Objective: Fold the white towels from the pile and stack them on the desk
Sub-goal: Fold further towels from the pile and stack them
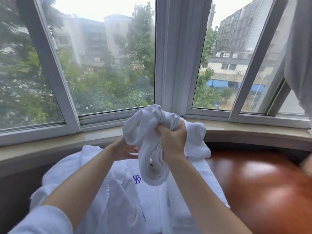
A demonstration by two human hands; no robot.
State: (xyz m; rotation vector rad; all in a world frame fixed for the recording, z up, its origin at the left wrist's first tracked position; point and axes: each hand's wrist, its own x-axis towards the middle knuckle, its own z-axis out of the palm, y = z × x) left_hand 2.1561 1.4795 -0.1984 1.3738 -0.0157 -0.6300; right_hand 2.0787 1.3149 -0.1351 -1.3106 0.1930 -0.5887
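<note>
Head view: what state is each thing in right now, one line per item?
Towel: bunched up, unfolded, held in the air.
Right hand: grips the towel.
Left hand: under the towel, fingers mostly hidden, grip unclear.
Pile of white linen: lying loose on the desk, unfolded.
Desk: right part bare.
Right window: swung open.

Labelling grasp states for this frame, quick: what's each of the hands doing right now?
Left hand: partly hidden behind the bunched white terry towel; grip cannot be told.
Right hand: closed, gripping that towel, held above the desk.
</note>
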